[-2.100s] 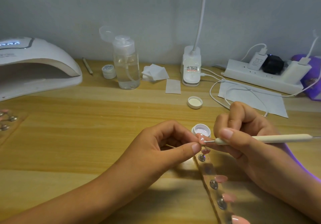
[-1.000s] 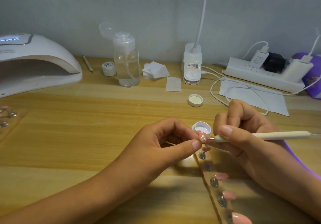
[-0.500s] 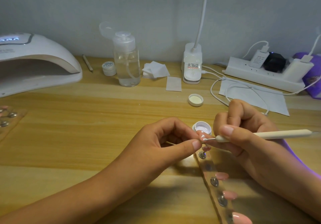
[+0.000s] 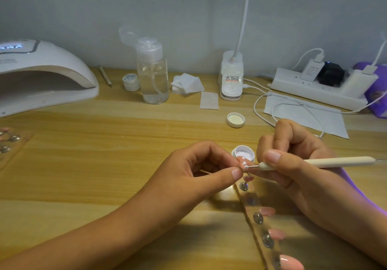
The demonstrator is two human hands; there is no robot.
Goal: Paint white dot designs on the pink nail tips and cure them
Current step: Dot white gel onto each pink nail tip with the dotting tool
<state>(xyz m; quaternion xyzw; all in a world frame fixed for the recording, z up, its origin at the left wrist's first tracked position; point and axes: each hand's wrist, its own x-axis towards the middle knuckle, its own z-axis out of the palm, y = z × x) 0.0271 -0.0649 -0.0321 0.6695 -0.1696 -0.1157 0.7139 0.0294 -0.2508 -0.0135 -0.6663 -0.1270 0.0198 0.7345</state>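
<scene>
My left hand (image 4: 201,171) pinches a small pink nail tip (image 4: 243,165) between thumb and forefinger, just in front of an open pot of white gel (image 4: 243,153). My right hand (image 4: 293,165) grips a cream dotting tool (image 4: 326,162) like a pen, and its metal ball end touches the nail tip, which bears white dots. Below the hands a clear holder strip (image 4: 258,217) with metal studs runs toward me, carrying several more pink nail tips (image 4: 276,233). The white curing lamp (image 4: 41,75) stands at the far left, its display lit.
The pot's lid (image 4: 235,119) lies behind my hands. At the back stand a clear pump bottle (image 4: 152,75), a small white jar (image 4: 131,82), cotton pads (image 4: 188,84), a desk lamp base (image 4: 231,77) and a power strip (image 4: 318,87) with cables. Another holder strip (image 4: 10,142) lies at the left edge.
The dotting tool's tip has made small shifts against the held nail tip. Both hands stay in nearly the same place.
</scene>
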